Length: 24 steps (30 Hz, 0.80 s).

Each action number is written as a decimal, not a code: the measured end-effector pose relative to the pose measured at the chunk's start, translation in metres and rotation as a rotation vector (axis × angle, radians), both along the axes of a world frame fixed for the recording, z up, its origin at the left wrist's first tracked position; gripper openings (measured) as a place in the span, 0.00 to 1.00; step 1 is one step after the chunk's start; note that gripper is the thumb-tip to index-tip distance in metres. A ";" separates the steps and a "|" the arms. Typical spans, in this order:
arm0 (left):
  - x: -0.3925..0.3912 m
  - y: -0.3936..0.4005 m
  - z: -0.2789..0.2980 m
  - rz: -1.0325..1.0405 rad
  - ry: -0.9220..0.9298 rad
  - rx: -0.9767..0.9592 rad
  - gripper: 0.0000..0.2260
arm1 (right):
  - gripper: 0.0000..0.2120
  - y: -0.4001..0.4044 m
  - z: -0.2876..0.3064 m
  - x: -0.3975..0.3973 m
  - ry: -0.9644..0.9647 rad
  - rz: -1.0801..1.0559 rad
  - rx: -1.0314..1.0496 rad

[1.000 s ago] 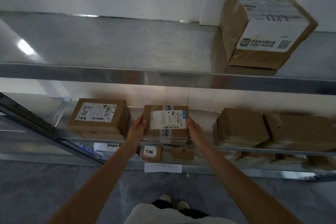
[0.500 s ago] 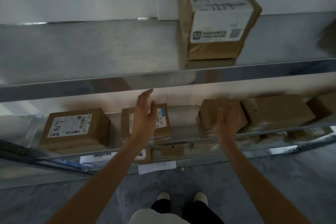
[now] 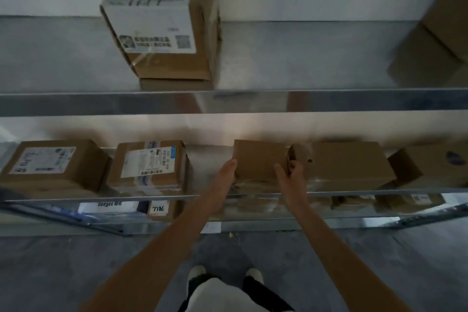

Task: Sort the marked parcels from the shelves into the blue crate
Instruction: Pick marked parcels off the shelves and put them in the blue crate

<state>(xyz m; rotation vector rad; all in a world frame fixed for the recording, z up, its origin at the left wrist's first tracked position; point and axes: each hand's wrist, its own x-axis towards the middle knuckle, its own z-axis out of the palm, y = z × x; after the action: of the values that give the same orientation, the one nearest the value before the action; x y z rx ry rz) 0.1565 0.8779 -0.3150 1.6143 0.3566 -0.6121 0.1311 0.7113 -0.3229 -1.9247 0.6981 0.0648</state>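
Note:
A plain brown parcel [image 3: 258, 159] with no label on its top lies on the middle shelf [image 3: 76, 199]. My left hand [image 3: 225, 175] presses flat against its left side, fingers straight. My right hand [image 3: 291, 172] grips its right end, thumb on top and fingers curled round the edge. To the left sit a parcel with a printed white label [image 3: 152, 164] and a parcel with handwriting on its label [image 3: 50, 164]. A large box marked with handwritten digits [image 3: 162, 20] stands on the upper shelf [image 3: 329, 101]. The blue crate is not in view.
Two more brown parcels [image 3: 349, 164] [image 3: 430, 162] lie to the right on the middle shelf, the nearer one close to my right hand. Another box [image 3: 450, 15] stands at the upper right. On the lower shelf are a small parcel marked 7186 [image 3: 160, 209] and a white package [image 3: 109, 206].
Both hands left the labelled parcel and moved right to the plain brown parcel, now holding its two sides. My view has shifted to the right.

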 end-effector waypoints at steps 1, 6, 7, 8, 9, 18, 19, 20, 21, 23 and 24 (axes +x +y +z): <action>-0.002 0.001 0.004 0.075 -0.002 0.010 0.20 | 0.22 -0.004 0.001 0.000 -0.014 0.007 0.031; -0.017 0.016 0.042 0.300 -0.067 -0.078 0.20 | 0.08 -0.021 0.016 0.002 -0.139 0.028 0.242; -0.021 0.019 0.047 0.316 -0.091 -0.075 0.21 | 0.09 -0.022 0.020 0.003 -0.129 0.035 0.329; -0.025 0.021 0.052 0.329 -0.102 -0.082 0.21 | 0.14 -0.022 0.024 0.004 -0.098 0.030 0.423; -0.028 0.023 0.056 0.337 -0.110 -0.097 0.21 | 0.19 -0.021 0.028 0.004 -0.073 0.022 0.500; -0.023 0.039 0.058 0.233 -0.162 -0.004 0.14 | 0.23 -0.008 0.033 0.008 -0.103 0.053 0.420; -0.019 0.040 0.056 0.237 -0.152 -0.006 0.13 | 0.23 -0.006 0.033 0.008 -0.093 0.056 0.417; -0.017 0.041 0.055 0.238 -0.139 -0.012 0.12 | 0.23 -0.006 0.032 0.008 -0.077 0.052 0.433; -0.016 0.042 0.054 0.236 -0.129 -0.015 0.13 | 0.23 -0.005 0.032 0.008 -0.059 0.055 0.454; -0.014 0.044 0.051 0.232 -0.121 -0.031 0.13 | 0.22 -0.004 0.031 0.009 -0.028 0.078 0.464; -0.013 0.045 0.049 0.227 -0.120 -0.038 0.13 | 0.20 -0.004 0.029 0.010 -0.018 0.099 0.449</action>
<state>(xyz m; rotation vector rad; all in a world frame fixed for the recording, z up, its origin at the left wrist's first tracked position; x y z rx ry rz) 0.1440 0.9229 -0.2658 1.5399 0.4293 -0.3466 0.1408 0.7073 -0.2935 -1.5236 0.5235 0.2454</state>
